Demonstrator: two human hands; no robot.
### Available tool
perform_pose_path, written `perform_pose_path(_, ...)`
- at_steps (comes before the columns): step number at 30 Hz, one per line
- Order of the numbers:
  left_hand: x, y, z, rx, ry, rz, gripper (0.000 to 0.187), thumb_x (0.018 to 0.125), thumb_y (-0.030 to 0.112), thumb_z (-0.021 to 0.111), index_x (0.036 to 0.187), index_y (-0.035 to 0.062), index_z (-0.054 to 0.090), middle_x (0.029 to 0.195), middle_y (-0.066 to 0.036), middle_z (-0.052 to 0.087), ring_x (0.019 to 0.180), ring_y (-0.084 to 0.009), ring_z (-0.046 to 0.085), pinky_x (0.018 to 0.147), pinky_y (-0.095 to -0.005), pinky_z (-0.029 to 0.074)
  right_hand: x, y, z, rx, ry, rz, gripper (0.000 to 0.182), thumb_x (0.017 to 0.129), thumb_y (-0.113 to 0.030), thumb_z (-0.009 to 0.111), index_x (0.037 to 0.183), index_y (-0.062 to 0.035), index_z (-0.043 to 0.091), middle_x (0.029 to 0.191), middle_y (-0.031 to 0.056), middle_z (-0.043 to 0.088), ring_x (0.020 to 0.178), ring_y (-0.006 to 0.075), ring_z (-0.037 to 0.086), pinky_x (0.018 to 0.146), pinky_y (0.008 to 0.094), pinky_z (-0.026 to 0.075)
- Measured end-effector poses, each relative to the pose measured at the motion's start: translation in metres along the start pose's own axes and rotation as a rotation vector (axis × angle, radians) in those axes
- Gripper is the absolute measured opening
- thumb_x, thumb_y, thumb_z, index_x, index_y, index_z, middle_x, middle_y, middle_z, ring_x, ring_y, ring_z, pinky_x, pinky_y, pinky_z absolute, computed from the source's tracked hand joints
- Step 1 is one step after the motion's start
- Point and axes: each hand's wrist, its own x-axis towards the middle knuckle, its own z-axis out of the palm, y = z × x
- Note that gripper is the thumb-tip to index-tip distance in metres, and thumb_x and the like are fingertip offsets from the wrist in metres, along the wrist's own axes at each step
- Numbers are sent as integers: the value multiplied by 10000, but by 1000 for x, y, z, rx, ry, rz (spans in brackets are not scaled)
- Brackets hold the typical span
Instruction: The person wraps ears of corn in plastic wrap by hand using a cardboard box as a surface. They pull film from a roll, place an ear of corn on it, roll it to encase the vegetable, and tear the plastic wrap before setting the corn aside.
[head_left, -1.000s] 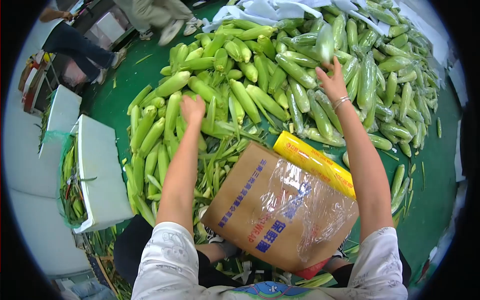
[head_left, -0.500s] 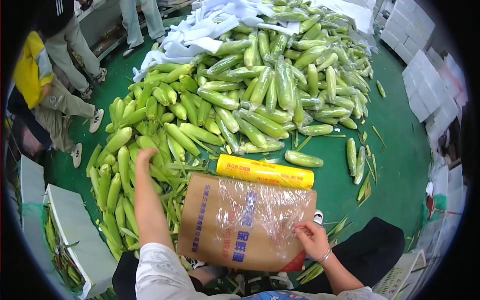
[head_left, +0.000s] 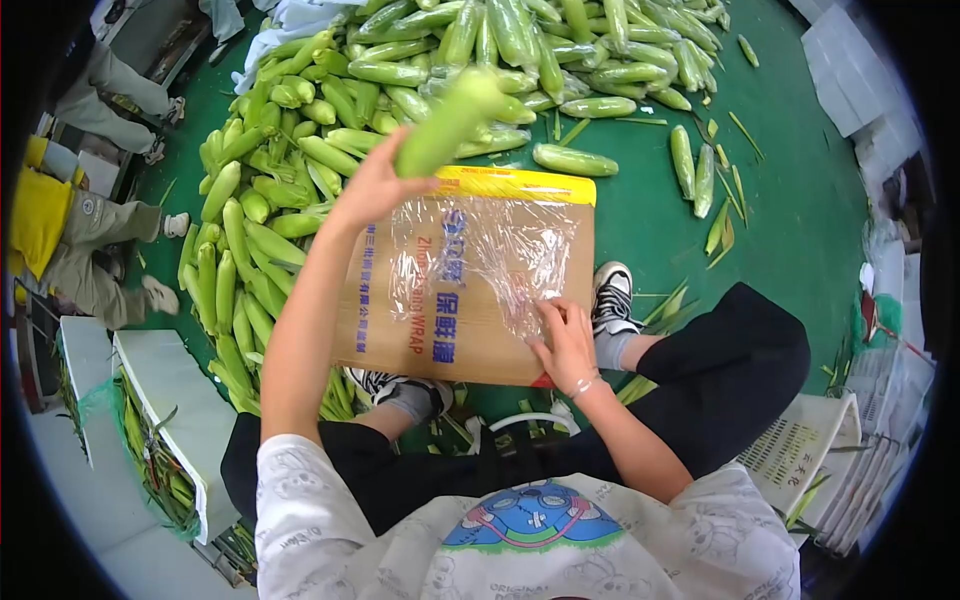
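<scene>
My left hand (head_left: 380, 185) is closed round a green ear of corn in its husk (head_left: 445, 130), held up over the far left corner of a cardboard box and blurred by motion. On the box (head_left: 385, 290), printed with blue and red lettering, lies a sheet of clear plastic wrap (head_left: 510, 250). It runs from a yellow roll (head_left: 550, 187) along the box's far edge. My right hand (head_left: 568, 352) is at the wrap's near edge, thumb and fingers closed on the film.
Unwrapped corn (head_left: 235, 240) is heaped on the left, and film-wrapped corn (head_left: 500, 40) lies beyond the box. Loose wrapped ears (head_left: 575, 160) rest on the green floor. White foam boxes (head_left: 170, 400) stand at the left; a person in yellow (head_left: 45, 220) is farther left.
My left hand has lifted an ear of corn from the left heap and brought it up and right to the box. My right hand stays at the wrap; the view has tilted down.
</scene>
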Motion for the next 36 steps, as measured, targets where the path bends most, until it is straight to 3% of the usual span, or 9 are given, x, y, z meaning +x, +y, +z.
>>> perform_pose_path(4,-30,-34,40,609,-327,255,698,669,73,791,1311,72,515,1146,-127,540,1106,-305,520,955,-404,429,-8,8,7,-24,53,-43,389,756,-146,736,1106,-64,590,1053,136,516,977,332,491,827,400,404)
perform_pose_path(12,-69,-62,46,594,-480,122,773,677,57,773,1378,121,455,1172,-145,492,1162,-352,448,1015,-413,385,-12,12,-11,83,128,-74,162,812,30,602,958,-38,580,904,108,529,848,306,557,720,378,462)
perform_pose_path(16,-66,-53,51,767,-695,87,805,680,59,769,1403,140,424,1205,-137,478,1186,-347,438,1009,-417,393,27,-18,-37,601,292,303,88,859,81,528,894,20,580,802,154,555,772,327,598,690,336,479)
perform_pose_path(19,-51,-50,55,740,-788,27,823,670,39,769,1406,149,421,1225,-146,466,1199,-343,434,1011,-412,394,94,-25,0,390,304,32,108,870,-50,612,951,18,591,840,142,573,806,307,589,707,382,485)
perform_pose_path(24,-83,-42,54,926,-461,208,796,675,149,811,1368,92,424,1205,-185,471,1193,-363,443,977,-421,414,117,-34,21,-206,147,-288,417,836,-388,671,1048,-37,597,924,134,574,902,310,558,730,416,486)
perform_pose_path(26,-112,-45,51,794,91,-58,720,658,239,844,1228,1,475,1163,-194,489,1151,-347,470,969,-422,411,119,-31,19,-244,56,-332,508,811,-485,674,1072,-57,596,948,130,573,929,317,548,738,418,486)
perform_pose_path(30,-153,-62,41,1024,-151,-470,566,790,367,739,1100,-34,487,1025,-200,562,908,-412,622,748,-484,506,125,-17,21,-204,-82,-353,582,787,-536,677,1111,-60,592,944,152,573,919,333,552,777,424,480)
perform_pose_path(33,-177,-124,25,1144,-194,-151,384,859,338,664,899,-37,590,798,-182,626,731,-397,656,644,-469,522,119,-8,17,-18,-28,-287,601,791,-529,679,1154,-61,581,969,166,578,919,345,550,784,425,481)
perform_pose_path(36,-171,-116,2,912,-8,-306,321,880,234,626,683,-18,612,621,-147,626,633,-285,671,593,-381,521,113,2,2,34,84,-301,652,782,-539,685,1205,-58,563,994,178,581,918,355,548,795,427,481)
